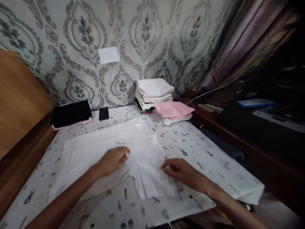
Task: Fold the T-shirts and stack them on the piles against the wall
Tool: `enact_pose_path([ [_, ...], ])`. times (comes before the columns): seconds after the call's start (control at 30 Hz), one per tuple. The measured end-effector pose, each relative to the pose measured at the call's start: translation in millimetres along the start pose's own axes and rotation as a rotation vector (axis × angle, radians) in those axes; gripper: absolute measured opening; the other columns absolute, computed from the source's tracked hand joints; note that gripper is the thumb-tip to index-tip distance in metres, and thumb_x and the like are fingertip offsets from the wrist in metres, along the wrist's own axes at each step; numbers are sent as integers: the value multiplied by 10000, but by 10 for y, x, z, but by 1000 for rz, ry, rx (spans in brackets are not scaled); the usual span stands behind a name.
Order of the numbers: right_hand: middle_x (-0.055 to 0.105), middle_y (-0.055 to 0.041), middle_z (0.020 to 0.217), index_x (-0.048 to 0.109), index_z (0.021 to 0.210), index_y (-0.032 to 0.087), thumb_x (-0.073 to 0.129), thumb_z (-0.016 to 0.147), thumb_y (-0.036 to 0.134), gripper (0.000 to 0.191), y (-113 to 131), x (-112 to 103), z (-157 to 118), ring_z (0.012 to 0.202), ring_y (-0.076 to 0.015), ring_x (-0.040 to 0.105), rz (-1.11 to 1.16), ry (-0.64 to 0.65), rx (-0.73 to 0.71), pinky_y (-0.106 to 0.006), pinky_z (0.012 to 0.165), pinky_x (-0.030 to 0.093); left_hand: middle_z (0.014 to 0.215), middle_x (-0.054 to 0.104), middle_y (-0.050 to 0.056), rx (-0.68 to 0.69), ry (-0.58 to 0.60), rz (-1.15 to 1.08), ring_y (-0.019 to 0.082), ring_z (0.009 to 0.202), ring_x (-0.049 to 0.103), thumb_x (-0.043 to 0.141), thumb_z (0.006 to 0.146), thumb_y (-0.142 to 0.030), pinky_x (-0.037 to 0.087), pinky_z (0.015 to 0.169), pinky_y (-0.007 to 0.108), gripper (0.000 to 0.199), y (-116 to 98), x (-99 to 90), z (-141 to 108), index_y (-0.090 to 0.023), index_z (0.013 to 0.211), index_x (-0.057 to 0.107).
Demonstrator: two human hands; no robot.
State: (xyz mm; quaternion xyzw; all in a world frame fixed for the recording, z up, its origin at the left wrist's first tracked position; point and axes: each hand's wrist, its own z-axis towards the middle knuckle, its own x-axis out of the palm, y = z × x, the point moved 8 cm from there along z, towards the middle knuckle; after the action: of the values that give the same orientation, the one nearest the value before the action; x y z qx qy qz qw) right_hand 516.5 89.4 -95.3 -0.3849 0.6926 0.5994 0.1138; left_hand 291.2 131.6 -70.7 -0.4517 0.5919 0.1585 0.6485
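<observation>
A white shirt (pixel 95 149) lies spread on the patterned tablecloth, its body toward the left and a short sleeve (pixel 153 181) at the lower right. Creases run through the cloth between my two hands. My left hand (pixel 115 160) rests on the middle of the shirt, fingers curled together and apparently gripping a bit of fabric; the fingertips are partly hidden. At the shirt's right edge my right hand (pixel 178 170) is closed, thumb and forefinger pinching the cloth.
Behind the shirt stand a tall stack of folded white clothes (pixel 154 89) and a lower pile topped with pink cloth (pixel 173 109). Black folded cloth (pixel 71 114) and a dark phone-like object (pixel 104 113) lie back left. A wooden panel (pixel 21 98) borders the left side.
</observation>
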Motion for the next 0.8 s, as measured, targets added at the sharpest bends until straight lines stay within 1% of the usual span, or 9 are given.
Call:
enact_pose_path([
  [0.1, 630, -6, 707, 720, 981, 238, 560, 864, 271, 201, 343, -65, 359, 647, -160, 566, -268, -118, -158, -271, 615, 411, 1143, 616, 121, -121, -75, 261, 261, 1086, 570, 389, 935, -177, 488, 843, 390, 269, 357, -161, 287, -171, 1139, 563],
  [0.17, 680, -46, 956, 665, 1122, 232, 570, 853, 193, 288, 540, -8, 657, 797, -187, 631, -473, -170, -229, -284, 681, 436, 1156, 603, 114, -153, -88, 274, 256, 1106, 560, 405, 932, -183, 487, 840, 375, 272, 509, -181, 404, -179, 1161, 552],
  [0.23, 651, -86, 1112, 632, 1154, 204, 551, 843, 110, 335, 658, 103, 957, 863, -201, 654, -685, -160, -248, -278, 665, 431, 1166, 599, 102, -168, -118, 257, 244, 1115, 554, 404, 942, -195, 482, 850, 363, 278, 634, -195, 421, -192, 1183, 543],
  [0.33, 650, -102, 1099, 641, 1078, 180, 481, 876, 56, 285, 712, 231, 1297, 823, -201, 670, -896, -108, -248, -269, 604, 402, 1171, 607, 111, -242, -152, 356, 256, 1108, 550, 383, 934, -154, 466, 885, 390, 306, 891, -249, 257, -183, 1186, 554],
  [0.43, 666, -102, 1049, 649, 1010, 177, 430, 895, 34, 286, 698, 237, 1467, 771, -195, 668, -940, -115, -274, -271, 589, 394, 1182, 623, 143, -371, -183, 486, 288, 1120, 557, 342, 908, -74, 443, 912, 431, 365, 1248, -389, -67, -162, 1165, 585],
  [0.53, 681, -95, 1035, 661, 981, 176, 446, 902, 62, 256, 684, 99, 1587, 764, -188, 674, -829, -185, -280, -266, 613, 416, 1197, 636, 175, -497, -177, 569, 305, 1139, 570, 310, 859, 5, 427, 919, 443, 431, 1638, -565, -414, -144, 1125, 614],
  [0.6, 694, -85, 1009, 670, 958, 177, 473, 902, 103, 218, 737, -110, 1713, 796, -187, 685, -659, -302, -286, -264, 666, 446, 1154, 667, 159, -583, -140, 569, 295, 1101, 603, 306, 845, 8, 431, 897, 421, 425, 1924, -686, -600, -152, 1063, 633],
  [0.7, 684, -26, 736, 661, 918, 178, 500, 883, 159, 166, 850, -478, 2099, 663, -172, 683, -244, -423, -272, -263, 660, 488, 1047, 711, 100, -689, -178, 402, 264, 997, 650, 336, 887, -123, 456, 818, 355, 328, 2381, -945, -764, -195, 989, 639],
  [0.8, 557, 48, 508, 604, 848, 177, 550, 839, 153, 60, 943, -738, 2734, 453, -149, 625, 322, -435, -205, -236, 509, 497, 969, 728, 66, -734, -352, 166, 240, 918, 665, 417, 855, -288, 472, 771, 303, 269, 2831, -1274, -768, -203, 962, 649],
])
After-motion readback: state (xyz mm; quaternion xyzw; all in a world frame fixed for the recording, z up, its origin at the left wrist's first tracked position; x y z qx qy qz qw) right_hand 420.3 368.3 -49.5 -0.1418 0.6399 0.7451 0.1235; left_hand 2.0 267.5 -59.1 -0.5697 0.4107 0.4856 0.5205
